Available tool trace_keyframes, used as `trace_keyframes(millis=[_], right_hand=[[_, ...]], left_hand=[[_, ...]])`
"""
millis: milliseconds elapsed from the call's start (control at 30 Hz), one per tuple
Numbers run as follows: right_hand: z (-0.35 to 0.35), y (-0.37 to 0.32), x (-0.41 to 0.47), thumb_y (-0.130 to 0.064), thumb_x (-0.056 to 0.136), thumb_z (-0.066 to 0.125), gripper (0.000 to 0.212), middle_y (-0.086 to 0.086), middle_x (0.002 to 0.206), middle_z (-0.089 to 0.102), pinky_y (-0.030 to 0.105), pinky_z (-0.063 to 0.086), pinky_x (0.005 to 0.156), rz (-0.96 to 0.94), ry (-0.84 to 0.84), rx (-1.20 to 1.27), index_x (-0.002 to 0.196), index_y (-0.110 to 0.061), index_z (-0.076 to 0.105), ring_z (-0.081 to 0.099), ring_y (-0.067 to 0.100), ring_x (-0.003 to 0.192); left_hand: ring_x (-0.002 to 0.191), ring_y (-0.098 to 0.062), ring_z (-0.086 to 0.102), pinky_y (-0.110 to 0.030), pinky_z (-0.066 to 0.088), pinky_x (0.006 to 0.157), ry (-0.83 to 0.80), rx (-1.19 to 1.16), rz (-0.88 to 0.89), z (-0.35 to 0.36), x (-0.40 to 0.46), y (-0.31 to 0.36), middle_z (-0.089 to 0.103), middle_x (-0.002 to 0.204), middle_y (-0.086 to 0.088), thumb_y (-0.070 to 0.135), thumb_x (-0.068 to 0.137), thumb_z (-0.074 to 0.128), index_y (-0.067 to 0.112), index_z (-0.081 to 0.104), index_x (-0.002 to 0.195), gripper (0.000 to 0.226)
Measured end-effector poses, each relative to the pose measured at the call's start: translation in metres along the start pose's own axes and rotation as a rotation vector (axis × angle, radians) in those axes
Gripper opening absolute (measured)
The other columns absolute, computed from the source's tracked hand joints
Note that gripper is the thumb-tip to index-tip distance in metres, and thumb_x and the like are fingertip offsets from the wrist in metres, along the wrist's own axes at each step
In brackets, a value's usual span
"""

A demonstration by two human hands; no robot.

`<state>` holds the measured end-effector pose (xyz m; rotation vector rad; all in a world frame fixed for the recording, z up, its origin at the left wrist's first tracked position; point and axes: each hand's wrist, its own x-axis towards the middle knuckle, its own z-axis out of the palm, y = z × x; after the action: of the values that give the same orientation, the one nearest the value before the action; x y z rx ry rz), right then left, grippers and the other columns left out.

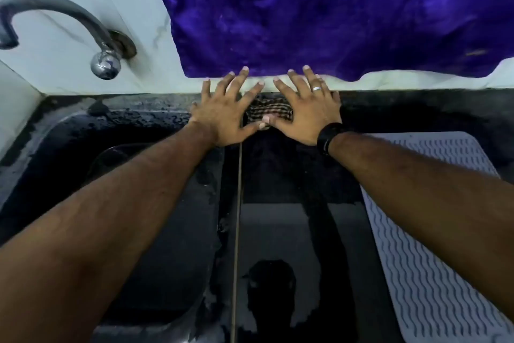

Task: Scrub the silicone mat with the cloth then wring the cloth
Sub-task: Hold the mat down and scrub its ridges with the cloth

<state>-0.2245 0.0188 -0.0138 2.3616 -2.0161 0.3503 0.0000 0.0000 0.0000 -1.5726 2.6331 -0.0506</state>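
Observation:
A small brown and white checked cloth (271, 113) lies bunched at the back of the dark wet counter, against the wall. My left hand (226, 109) rests flat just left of it, fingers spread. My right hand (304, 107), with a ring and a black wristband, lies flat with fingers spread over the cloth's right part, thumb on its front edge. Neither hand grips it. The grey ribbed silicone mat (434, 245) lies on the counter at the right, partly under my right forearm.
A dark sink (155, 203) sits at the left below a curved metal tap (69, 23). A purple fabric (333, 9) hangs on the white wall behind the hands. The black counter (292, 231) between sink and mat is wet and glossy.

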Motion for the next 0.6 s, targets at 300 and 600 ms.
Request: trace_keyframes(millis=[300,600], right_hand=[[0.04,0.013,0.037,-0.049,0.091,0.05,0.06,-0.007,0.161,0.019,0.046,0.028,0.117,-0.145,-0.429,-0.048,0.146,-0.046,0.026,0.024,0.027,0.146],[0.033,-0.003,0.026,-0.024,0.087,0.047,0.049,0.001,0.13,0.057,0.048,0.05,0.09,-0.093,-0.293,-0.071,0.132,-0.041,0.049,0.057,0.033,0.113]], left_hand=[[0.167,-0.027,0.014,-0.057,0.016,0.131,-0.283,-0.018,0.029,0.043,0.029,0.007,0.005,0.184,0.003,0.06,0.108,0.05,0.025,0.011,0.175,0.085],[0.158,-0.031,0.035,-0.057,0.032,0.124,-0.269,-0.042,0.01,0.048,0.036,0.016,0.023,0.18,-0.001,0.055,0.109,0.051,0.023,0.023,0.172,0.076]])
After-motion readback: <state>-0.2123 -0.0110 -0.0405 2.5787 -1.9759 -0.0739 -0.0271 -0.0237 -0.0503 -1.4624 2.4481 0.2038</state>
